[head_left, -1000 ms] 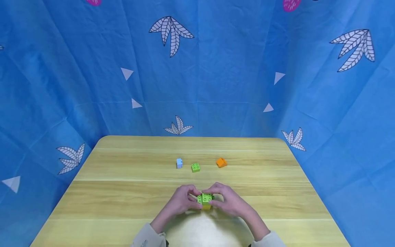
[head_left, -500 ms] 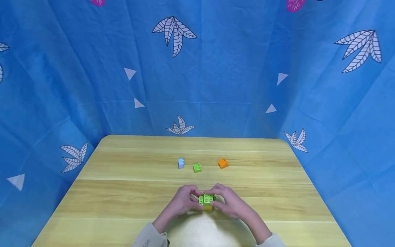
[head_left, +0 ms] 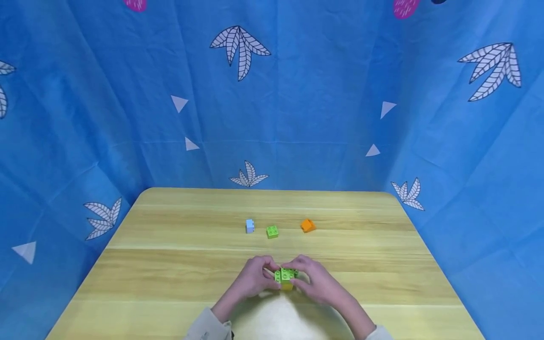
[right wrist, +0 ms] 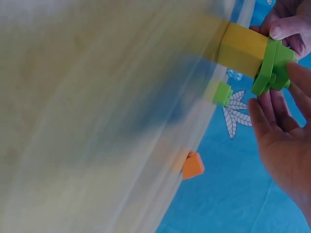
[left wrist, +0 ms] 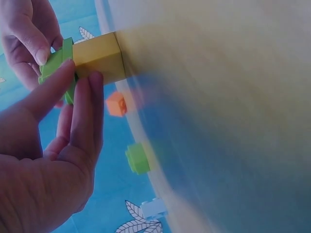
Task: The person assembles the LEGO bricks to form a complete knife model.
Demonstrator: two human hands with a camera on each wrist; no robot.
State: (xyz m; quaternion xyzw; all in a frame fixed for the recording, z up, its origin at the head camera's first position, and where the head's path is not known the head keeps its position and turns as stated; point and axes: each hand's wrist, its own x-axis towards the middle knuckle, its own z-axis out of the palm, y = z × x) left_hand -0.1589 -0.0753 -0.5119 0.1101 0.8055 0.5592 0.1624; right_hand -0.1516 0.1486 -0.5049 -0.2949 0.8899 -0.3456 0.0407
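Both hands are on one block stack, near side of the table. Stack reads bottom to top: yellow block standing on the table, flat green piece across it, green studded block on top. In the head view the flat piece sticks out past the top block, its studs showing on the left. We see the left hand pinching the green part from the left, thumb on the near side, and the right hand pinching from the right the same way — exact finger contacts partly hidden, can't tell more. Beyond the hands we log three loose pieces, well apart from the stack: light blue block on the left, small green block in between, studs up, orange block on the right. Blue patterned cloth behind the table — light sleeves at both wrists.
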